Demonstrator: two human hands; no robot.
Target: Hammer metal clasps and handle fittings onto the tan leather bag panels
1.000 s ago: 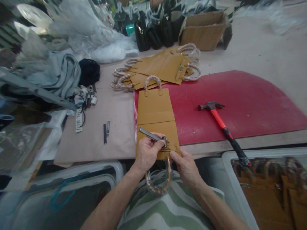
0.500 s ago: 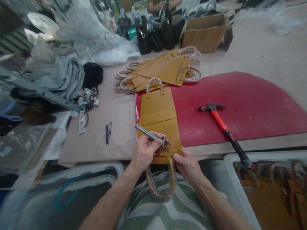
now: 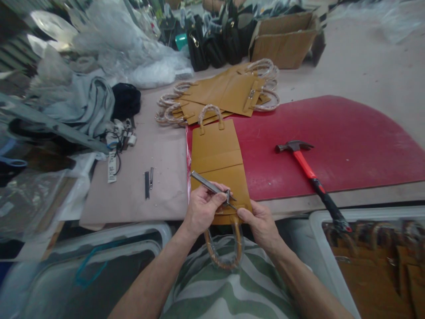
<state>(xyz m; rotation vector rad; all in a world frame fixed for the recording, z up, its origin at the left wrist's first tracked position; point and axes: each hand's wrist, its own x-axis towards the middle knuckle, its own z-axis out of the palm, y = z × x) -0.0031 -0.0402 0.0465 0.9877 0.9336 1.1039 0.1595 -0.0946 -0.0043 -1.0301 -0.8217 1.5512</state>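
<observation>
A tan leather bag panel [image 3: 217, 150] lies lengthwise before me, its near end at the table's edge. My left hand [image 3: 202, 210] is closed around a metal divider [image 3: 207, 182], whose two pointed legs angle down to the right over the leather near the handle's base. My right hand [image 3: 260, 221] pinches the panel's near right edge, thumb on top; its fingers underneath are hidden. The plastic-wrapped near handle [image 3: 224, 266] hangs toward my lap. At the far end stands another wrapped handle [image 3: 210, 110].
A claw hammer [image 3: 305, 166] rests on the red mat [image 3: 341, 141], its grip past the table edge. Tan panels [image 3: 229, 91] are piled behind. Small metal tools [image 3: 148, 182] lie left. Plastic bins [image 3: 318, 221] flank me. A cardboard box [image 3: 282, 44] and black bags [image 3: 199, 51] stand farther back.
The divider's legs have shifted slightly, bringing the lower point nearer my right thumb. My right hand keeps its hold on the panel edge. The whole view has moved slightly.
</observation>
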